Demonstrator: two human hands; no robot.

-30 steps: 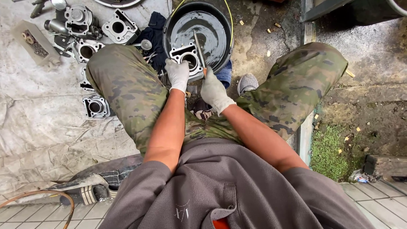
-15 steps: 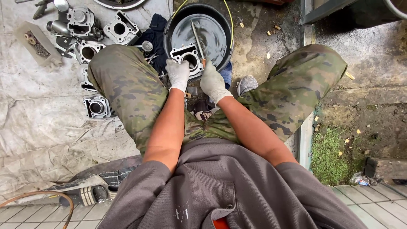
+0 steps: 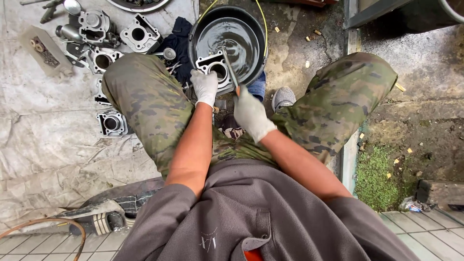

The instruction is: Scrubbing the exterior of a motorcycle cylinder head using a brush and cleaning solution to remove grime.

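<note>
Grey sweatshirt (image 3: 251,217), camouflage trousers (image 3: 145,101) (white-gloved hands)

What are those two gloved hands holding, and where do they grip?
The left hand grips the grey metal engine cylinder block by its near edge; the right hand holds a thin metal tool by its handle end.

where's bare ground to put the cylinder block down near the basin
Free: the grey tarp left of the left knee, below the cylinder parts, and the concrete between the black basin and the right knee. Crowded: the tarp's top left corner, and between the knees, where the left hand holds the cylinder block.
</note>
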